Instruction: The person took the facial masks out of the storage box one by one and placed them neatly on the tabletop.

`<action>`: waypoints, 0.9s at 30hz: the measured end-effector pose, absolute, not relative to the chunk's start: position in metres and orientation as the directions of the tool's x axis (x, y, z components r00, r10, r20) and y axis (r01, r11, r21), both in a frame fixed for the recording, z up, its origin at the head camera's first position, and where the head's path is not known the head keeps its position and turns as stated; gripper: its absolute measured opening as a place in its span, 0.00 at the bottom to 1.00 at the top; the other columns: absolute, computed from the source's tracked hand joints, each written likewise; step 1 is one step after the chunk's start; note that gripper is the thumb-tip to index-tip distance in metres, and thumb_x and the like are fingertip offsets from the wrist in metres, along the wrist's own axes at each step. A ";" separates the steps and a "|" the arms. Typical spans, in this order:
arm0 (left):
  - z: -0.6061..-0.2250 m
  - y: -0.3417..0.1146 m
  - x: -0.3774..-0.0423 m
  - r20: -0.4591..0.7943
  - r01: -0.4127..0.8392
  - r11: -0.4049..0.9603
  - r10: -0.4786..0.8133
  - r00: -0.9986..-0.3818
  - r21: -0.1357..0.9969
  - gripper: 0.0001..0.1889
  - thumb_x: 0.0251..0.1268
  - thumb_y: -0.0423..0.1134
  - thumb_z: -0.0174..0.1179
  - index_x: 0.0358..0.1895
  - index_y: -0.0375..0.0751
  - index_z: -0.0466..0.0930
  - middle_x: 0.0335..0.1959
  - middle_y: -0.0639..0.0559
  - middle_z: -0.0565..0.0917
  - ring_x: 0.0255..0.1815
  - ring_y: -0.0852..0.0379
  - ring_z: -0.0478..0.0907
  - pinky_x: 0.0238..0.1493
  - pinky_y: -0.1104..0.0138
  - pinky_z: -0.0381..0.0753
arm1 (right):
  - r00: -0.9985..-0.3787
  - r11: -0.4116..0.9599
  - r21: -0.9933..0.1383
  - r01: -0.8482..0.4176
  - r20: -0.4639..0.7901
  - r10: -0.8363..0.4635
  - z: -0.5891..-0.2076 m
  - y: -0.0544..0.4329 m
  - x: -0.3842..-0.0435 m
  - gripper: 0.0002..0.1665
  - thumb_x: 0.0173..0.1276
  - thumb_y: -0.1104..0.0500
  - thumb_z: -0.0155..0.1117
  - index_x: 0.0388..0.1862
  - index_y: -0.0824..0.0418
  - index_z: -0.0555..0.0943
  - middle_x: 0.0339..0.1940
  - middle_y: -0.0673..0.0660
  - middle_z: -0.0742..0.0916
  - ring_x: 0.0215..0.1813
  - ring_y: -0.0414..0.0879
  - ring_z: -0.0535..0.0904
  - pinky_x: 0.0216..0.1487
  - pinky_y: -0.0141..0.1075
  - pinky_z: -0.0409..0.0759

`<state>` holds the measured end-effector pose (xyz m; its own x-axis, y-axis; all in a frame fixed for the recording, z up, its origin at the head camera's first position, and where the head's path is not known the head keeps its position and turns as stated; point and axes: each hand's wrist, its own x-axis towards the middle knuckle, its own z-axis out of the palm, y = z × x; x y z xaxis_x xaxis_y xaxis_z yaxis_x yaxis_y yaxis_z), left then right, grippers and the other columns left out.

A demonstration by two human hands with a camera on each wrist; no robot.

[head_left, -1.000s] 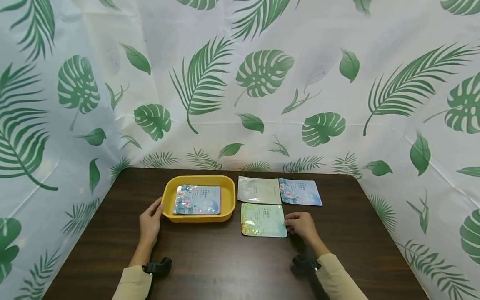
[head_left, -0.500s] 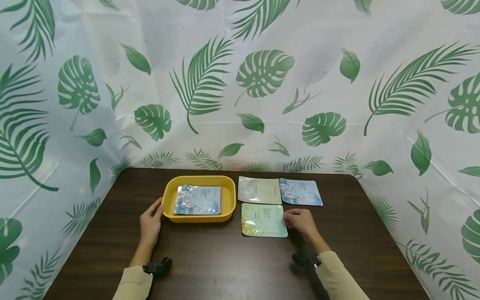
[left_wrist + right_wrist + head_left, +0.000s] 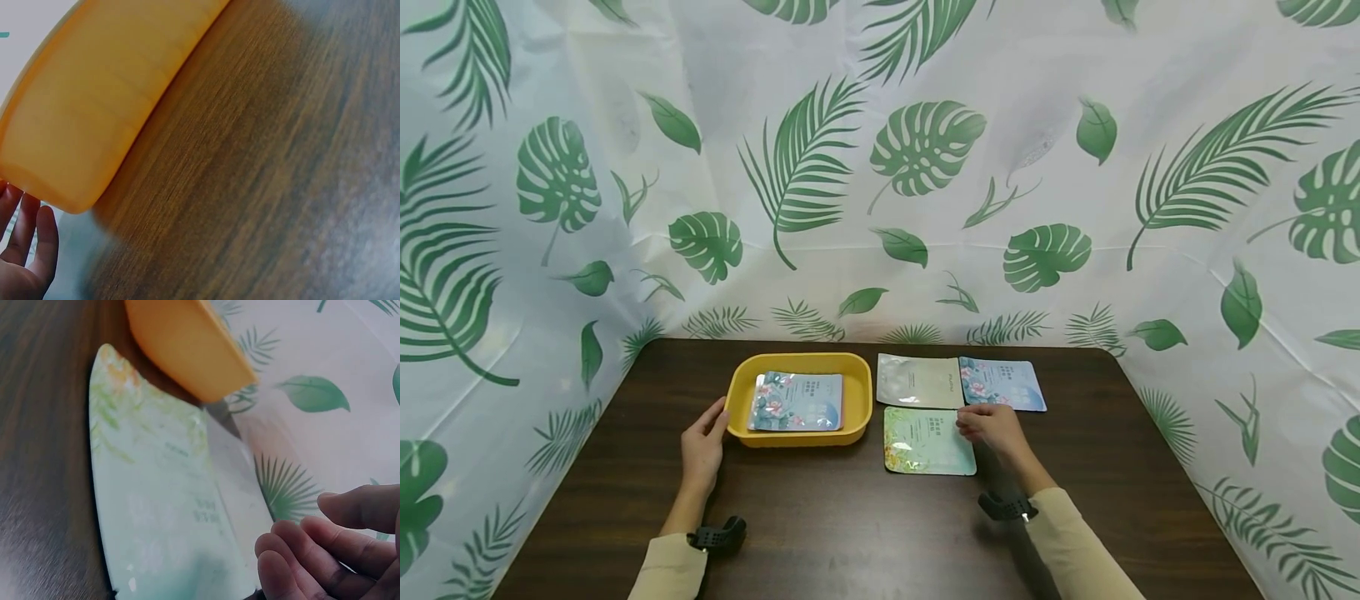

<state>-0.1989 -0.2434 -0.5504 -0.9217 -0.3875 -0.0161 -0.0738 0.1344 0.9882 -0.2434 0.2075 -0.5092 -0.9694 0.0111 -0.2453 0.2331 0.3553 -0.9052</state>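
At the left end of the yellow tray (image 3: 859,429), my left hand (image 3: 702,446) rests its fingertips against the outer wall. Its fingers (image 3: 24,228) look fairly straight in the left wrist view. Inside the tray lies a blue flowered sachet (image 3: 797,402), with a pinkish edge showing under it. My right hand (image 3: 997,429) hovers over the upper right corner of a pale green sachet (image 3: 925,442), which lies flat on the table. In the right wrist view its thumb (image 3: 359,509) stands apart from the loosely bent fingers, with nothing held between them.
Behind the green sachet lie a cream-silver sachet (image 3: 917,382) and another blue flowered sachet (image 3: 1006,385), side by side. The dark wooden table (image 3: 850,533) ends at a leaf-patterned curtain (image 3: 835,275). A black band (image 3: 718,535) sits on each wrist.
My right hand has come off the green sachet's right edge and moved up and slightly left over its corner. The sachets, the tray and my left hand stay in place.
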 end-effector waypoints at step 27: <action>-0.556 -0.247 -0.203 -0.026 -0.092 0.149 -0.395 -0.918 0.985 0.25 0.76 0.48 0.50 0.70 0.39 0.68 0.71 0.42 0.70 0.61 0.62 0.71 0.44 0.90 0.72 | -0.965 0.288 -0.947 0.140 -0.195 -0.173 -0.464 0.146 -0.283 0.18 0.71 0.60 0.60 0.51 0.74 0.80 0.40 0.65 0.89 0.38 0.51 0.87 0.50 0.49 0.84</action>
